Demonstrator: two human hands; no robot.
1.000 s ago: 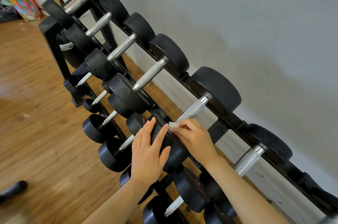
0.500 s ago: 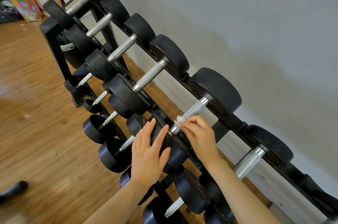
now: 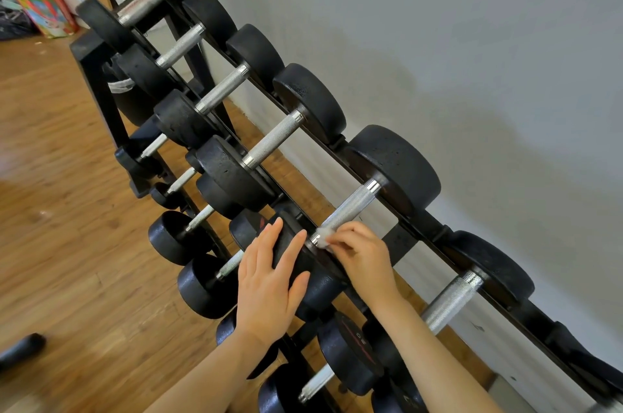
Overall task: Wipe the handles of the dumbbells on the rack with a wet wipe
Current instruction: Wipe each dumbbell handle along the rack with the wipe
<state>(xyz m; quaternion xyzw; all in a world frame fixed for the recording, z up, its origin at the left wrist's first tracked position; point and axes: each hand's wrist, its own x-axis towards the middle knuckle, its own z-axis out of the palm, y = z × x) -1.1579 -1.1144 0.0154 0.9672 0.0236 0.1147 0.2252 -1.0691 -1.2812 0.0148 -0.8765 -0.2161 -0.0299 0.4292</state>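
The small white wet wipe [image 3: 324, 238] sits pinched in my right hand [image 3: 362, 256], pressed against the near end of the knurled steel handle [image 3: 349, 207] of a black round-headed dumbbell on the top tier of the black metal rack [image 3: 97, 82]. My left hand [image 3: 269, 284] lies flat, fingers straight, on that dumbbell's front head, holding nothing. I judge most of this handle unwiped, with every other handle possibly waiting
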